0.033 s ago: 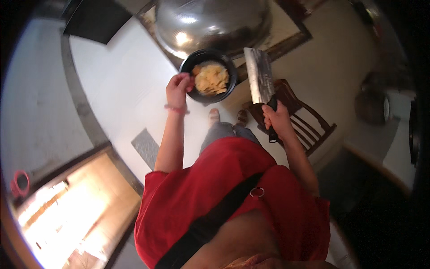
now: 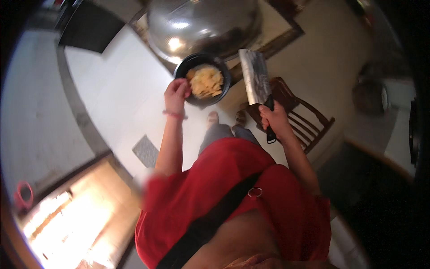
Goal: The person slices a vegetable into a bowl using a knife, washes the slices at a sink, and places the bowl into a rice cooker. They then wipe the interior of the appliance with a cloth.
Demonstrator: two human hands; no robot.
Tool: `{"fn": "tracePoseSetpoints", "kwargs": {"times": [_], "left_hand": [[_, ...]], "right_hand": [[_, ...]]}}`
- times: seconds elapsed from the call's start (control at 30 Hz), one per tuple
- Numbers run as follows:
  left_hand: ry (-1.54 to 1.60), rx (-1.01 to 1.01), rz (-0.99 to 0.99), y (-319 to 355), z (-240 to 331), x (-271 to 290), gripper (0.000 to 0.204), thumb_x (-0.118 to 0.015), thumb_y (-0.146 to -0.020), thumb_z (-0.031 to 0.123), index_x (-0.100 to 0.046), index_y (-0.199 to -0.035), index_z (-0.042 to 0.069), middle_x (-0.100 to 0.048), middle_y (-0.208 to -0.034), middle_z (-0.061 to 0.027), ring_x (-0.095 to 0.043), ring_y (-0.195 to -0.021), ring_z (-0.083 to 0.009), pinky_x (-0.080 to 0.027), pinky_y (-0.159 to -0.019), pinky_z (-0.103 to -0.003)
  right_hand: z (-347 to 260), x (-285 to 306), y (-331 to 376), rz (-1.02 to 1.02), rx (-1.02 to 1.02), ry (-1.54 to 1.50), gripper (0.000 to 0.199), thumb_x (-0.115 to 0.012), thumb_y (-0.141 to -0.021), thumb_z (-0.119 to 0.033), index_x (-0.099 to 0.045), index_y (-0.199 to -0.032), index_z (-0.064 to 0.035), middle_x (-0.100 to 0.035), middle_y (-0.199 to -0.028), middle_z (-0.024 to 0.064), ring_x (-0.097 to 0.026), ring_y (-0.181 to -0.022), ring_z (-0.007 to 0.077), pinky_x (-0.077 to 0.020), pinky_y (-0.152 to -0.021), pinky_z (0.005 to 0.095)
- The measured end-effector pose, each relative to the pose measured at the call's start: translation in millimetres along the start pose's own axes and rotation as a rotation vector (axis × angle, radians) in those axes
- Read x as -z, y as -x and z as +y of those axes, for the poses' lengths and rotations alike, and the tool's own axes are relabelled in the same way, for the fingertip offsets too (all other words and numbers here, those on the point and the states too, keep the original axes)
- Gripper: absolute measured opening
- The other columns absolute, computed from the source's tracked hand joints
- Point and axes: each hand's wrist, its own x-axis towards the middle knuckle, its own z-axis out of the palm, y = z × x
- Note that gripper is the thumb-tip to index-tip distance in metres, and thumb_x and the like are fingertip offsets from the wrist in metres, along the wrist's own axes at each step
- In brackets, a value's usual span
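My left hand (image 2: 177,94) grips the near left rim of a round black bowl (image 2: 225,85) that holds pale yellow cut pieces of food (image 2: 206,80). I hold the bowl out in front of me, above the floor. My right hand (image 2: 274,120) is closed round the black handle of a broad steel cleaver (image 2: 255,76), whose blade points away from me, just right of the bowl. Bowl and blade do not touch.
A large shiny metal dome, a wok or a lid (image 2: 204,24), lies straight ahead beyond the bowl. A brown wooden chair (image 2: 304,119) stands below my right hand. My feet (image 2: 224,119) are on the pale floor, near a grey floor grate (image 2: 145,150). Bright light falls at lower left.
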Motion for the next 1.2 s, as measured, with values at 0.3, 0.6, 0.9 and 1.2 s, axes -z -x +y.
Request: {"fn": "tracePoseSetpoints", "kwargs": {"times": [0.3,0.6,0.9,1.2], "left_hand": [[-0.358,0.107,-0.838,20,-19,-70,0.009,-0.051,-0.083,0.012,-0.052,-0.078,0.005,-0.052,-0.067,-0.0014,-0.046,-0.059,-0.0079,-0.036,-0.057,-0.021],[-1.312,-1.103,-1.852,42,-73,-90,0.032,-0.059,-0.077,0.028,-0.054,-0.100,0.004,-0.058,-0.088,-0.0157,-0.057,-0.077,-0.0284,-0.046,-0.067,-0.040],[-1.631,-1.406,-2.449,202,-111,-120,0.040,-0.056,-0.077,0.030,-0.052,-0.109,0.007,-0.054,-0.105,-0.0185,-0.051,-0.099,-0.0343,-0.042,-0.085,-0.041],[-1.358,-1.439,-2.944,431,-198,-32,0.039,-0.054,-0.080,0.031,-0.051,-0.111,0.008,-0.054,-0.105,-0.0185,-0.051,-0.100,-0.0333,-0.042,-0.085,-0.040]], "right_hand": [[48,7,42,0.359,-0.011,-0.001,0.032,-0.057,-0.078,-0.025,-0.048,-0.090,0.0038,-0.051,-0.059,0.0063,-0.046,-0.042,0.0152,-0.0389,-0.039,0.0299],[182,-97,213,0.881,-0.235,0.081,0.032,-0.054,-0.077,-0.026,-0.053,-0.087,0.0047,-0.058,-0.067,0.0168,-0.060,-0.063,0.0291,-0.0467,-0.061,0.0394],[282,-227,352,1.247,-0.535,-0.011,0.031,-0.055,-0.077,-0.029,-0.058,-0.085,0.0002,-0.060,-0.080,0.0209,-0.059,-0.079,0.0360,-0.0468,-0.069,0.0436],[427,-359,489,1.431,-0.759,-0.198,0.034,-0.057,-0.076,-0.035,-0.058,-0.085,-0.0023,-0.061,-0.078,0.0184,-0.059,-0.076,0.0339,-0.0470,-0.069,0.0432]]}}
